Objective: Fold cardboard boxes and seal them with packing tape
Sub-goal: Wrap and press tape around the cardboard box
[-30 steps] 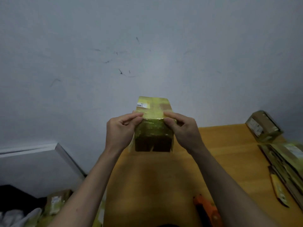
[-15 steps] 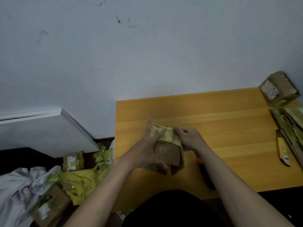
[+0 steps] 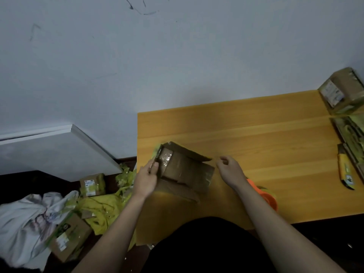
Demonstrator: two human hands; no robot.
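A small brown cardboard box [image 3: 185, 170] lies on its side near the left edge of the wooden table [image 3: 256, 138], its flaps open toward the right and clear tape shining on its inner bottom. My left hand [image 3: 146, 179] grips the box's left end, thumb over the edge. My right hand [image 3: 229, 170] hovers just right of the box's upper flap with loosely curled fingers, holding nothing that I can see. An orange tape dispenser [image 3: 264, 196] lies on the table partly under my right forearm.
A taped box [image 3: 340, 91] and flat cardboard stacks [image 3: 350, 133] sit at the table's right edge, with a yellow cutter [image 3: 347, 172] beside them. On the floor to the left lie boxes [image 3: 92, 184], yellow tape scraps [image 3: 100, 209] and white cloth [image 3: 25, 213].
The box came down from chest height in front of the wall to the table and now lies on its side. My right hand let go of it and moved right.
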